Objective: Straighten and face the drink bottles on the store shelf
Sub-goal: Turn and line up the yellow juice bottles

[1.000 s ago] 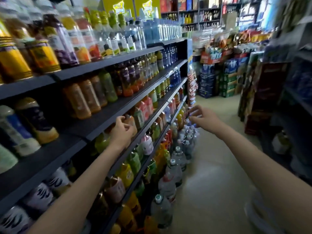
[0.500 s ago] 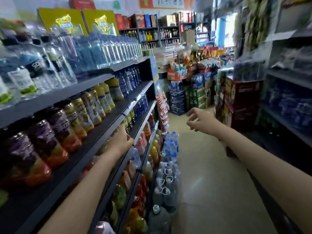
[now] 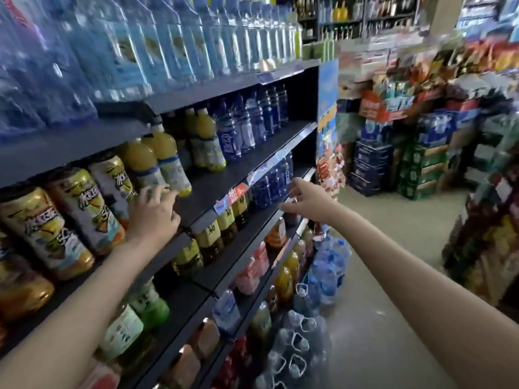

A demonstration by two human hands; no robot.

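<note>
Nearest, the left hand (image 3: 153,213) was up on the second shelf (image 3: 213,189), fingers curled over the base of a yellow juice bottle (image 3: 168,161) that leaned off upright among its neighbours. It looked like a grip low on the bottle, though the fingertips were hidden behind it. Beside it stood the fat lemon-label bottles (image 3: 84,209), labels mostly forward. A little further, the right hand (image 3: 307,202) hung in the air at the edge of the next shelf down, fingers loosely spread, holding nothing, just short of the dark blue bottles (image 3: 271,182). Beyond them, more blue bottles (image 3: 252,124) sat at the shelf's far end, and water (image 3: 157,46) lined the top row.

My read: these were full plastic bottles, so fairly heavy, stiff enough, smooth and a touch slippery on the label wrap. Better taken round the waist or shoulder and twisted than nudged at the base, since a tall one tips easily.
</note>
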